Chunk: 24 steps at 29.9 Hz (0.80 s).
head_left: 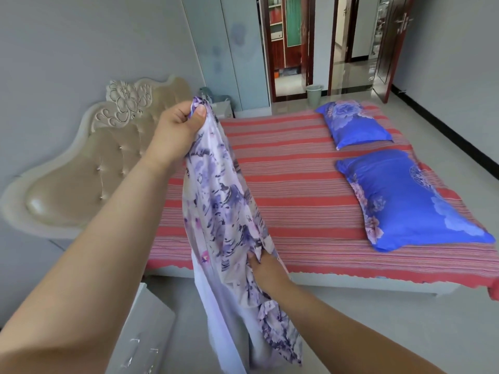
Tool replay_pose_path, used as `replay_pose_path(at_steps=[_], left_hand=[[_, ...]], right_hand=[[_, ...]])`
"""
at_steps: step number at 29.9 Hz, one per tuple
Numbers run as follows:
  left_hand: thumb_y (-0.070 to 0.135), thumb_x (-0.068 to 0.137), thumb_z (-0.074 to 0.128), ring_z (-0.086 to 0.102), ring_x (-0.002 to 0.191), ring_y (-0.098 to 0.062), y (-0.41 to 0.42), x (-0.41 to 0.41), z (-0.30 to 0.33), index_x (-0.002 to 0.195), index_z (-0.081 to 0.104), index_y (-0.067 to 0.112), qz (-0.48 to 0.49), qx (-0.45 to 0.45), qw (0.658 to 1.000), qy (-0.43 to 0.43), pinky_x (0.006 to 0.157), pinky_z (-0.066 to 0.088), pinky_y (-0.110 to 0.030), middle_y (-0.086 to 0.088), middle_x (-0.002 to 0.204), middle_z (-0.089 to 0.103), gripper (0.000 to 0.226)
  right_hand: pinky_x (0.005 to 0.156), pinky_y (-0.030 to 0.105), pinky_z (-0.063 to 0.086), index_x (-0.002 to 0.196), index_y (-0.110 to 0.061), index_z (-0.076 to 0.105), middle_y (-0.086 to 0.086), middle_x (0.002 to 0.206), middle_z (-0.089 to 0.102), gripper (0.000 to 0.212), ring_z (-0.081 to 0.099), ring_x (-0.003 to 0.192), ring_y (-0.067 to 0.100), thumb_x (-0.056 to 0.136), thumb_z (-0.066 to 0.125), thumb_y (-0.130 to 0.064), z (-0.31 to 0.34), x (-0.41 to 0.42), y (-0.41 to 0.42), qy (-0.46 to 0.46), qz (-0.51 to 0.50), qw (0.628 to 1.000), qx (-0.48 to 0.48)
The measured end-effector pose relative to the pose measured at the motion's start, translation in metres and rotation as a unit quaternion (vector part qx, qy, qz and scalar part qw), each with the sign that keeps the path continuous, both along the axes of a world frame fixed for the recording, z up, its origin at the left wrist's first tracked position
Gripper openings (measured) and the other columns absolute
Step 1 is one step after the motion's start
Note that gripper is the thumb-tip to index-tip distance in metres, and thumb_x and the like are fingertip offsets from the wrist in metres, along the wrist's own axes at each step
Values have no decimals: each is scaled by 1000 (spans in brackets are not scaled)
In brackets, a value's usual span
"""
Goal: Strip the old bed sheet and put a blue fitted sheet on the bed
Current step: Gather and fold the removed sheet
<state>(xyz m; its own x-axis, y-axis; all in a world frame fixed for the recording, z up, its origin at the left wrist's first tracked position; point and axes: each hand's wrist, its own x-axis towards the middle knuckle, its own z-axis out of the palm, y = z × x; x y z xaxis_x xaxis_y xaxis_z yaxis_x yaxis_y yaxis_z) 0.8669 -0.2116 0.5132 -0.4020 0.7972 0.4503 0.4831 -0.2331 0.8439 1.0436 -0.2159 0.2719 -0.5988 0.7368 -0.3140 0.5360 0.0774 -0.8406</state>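
A white sheet with a purple flower print (224, 211) hangs bunched in front of me, off the bed. My left hand (175, 130) pinches its top edge, held high near the headboard. My right hand (260, 261) grips a fold lower down, beside the bed's near edge. The sheet's lower end trails toward the floor. The bed (297, 190) is covered by a red-and-pink striped cloth lying flat. Two blue floral pillows lie on the bed's far side, one nearer me (405, 201) and one further back (353, 125).
A padded beige headboard (81, 168) stands at left. A white drawer cabinet (140, 330) sits by my left arm. Beyond the bed are a pale wardrobe (237, 49), a small bin (314, 94) and open doorways. Grey floor runs along the bed's near side.
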Motion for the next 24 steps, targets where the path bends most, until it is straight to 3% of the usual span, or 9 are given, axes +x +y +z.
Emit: replay_pose_path(at_steps=[3, 5, 7, 10, 14, 17, 20, 22, 24], left_hand=[[29, 91, 55, 40, 77, -27, -5, 3, 3, 76, 53, 6, -16, 0, 1000, -5, 71, 34, -39, -19, 82, 47, 27], [30, 90, 55, 41, 78, -29, -9, 0, 4, 84, 53, -8, -21, -4, 1000, -12, 72, 35, -40, -21, 85, 48, 39], [31, 89, 57, 42, 80, -30, -12, -1, 6, 90, 51, -14, -25, -7, 1000, -15, 73, 36, -42, -22, 87, 48, 45], [30, 90, 56, 47, 83, -30, -15, -1, 8, 91, 56, -7, -27, -8, 1000, -10, 76, 40, -43, -21, 90, 53, 37], [31, 91, 55, 46, 78, -28, -15, 0, 10, 89, 50, -15, -28, -1, 1000, 7, 73, 39, -41, -19, 85, 52, 46], [34, 90, 53, 39, 71, -24, -14, 1, 11, 82, 46, -13, -15, 9, 999, 39, 68, 33, -35, -13, 77, 46, 48], [31, 90, 53, 33, 67, -22, -13, -1, 10, 76, 44, -10, 15, 27, 999, 42, 66, 30, -33, -10, 73, 42, 45], [28, 91, 52, 31, 66, -21, -13, -3, 8, 70, 44, -1, 37, 37, 998, 37, 66, 28, -32, -9, 70, 37, 37], [28, 91, 52, 31, 67, -20, -16, -6, 7, 69, 45, 4, 51, 42, 997, 36, 65, 28, -32, -9, 70, 37, 33]], right_hand=[[86, 28, 40, 127, -15, 50, 6, 122, 42, 44, 52, 103, 17, 97, 40, -47, -7, 2, 4, -28, -91, 995, 40], [98, 37, 39, 126, -18, 52, 7, 137, 28, 46, 39, 122, 25, 96, 38, -51, -7, 6, 8, -110, -125, 973, 159], [108, 44, 30, 123, -23, 56, 3, 155, 5, 47, 17, 139, 31, 95, 33, -55, -3, 8, 7, -145, -116, 957, 221], [115, 48, 20, 132, -23, 51, -2, 156, -22, 47, -5, 146, 33, 98, 31, -48, -5, 2, 2, -149, -38, 963, 223], [115, 58, 14, 152, -22, 13, 7, 158, -5, 68, -7, 141, 47, 92, 45, -18, -10, -18, -7, -121, -3, 983, 137], [112, 64, -3, 149, -12, 22, 20, 153, 14, 59, -28, 131, 56, 93, 38, -4, -13, -33, -6, -195, -38, 979, 45], [115, 55, 13, 151, -17, 11, 13, 155, 11, 64, 1, 142, 44, 96, 42, -29, -13, -27, -13, -77, -76, 994, 4], [112, 48, 28, 149, -21, 15, 7, 152, 23, 74, 27, 137, 31, 89, 49, -47, -21, -21, -18, 22, -172, 985, -26], [104, 46, 39, 143, -22, 28, 5, 145, 35, 63, 44, 126, 27, 89, 49, -46, -28, -15, -18, 37, -192, 981, 6]])
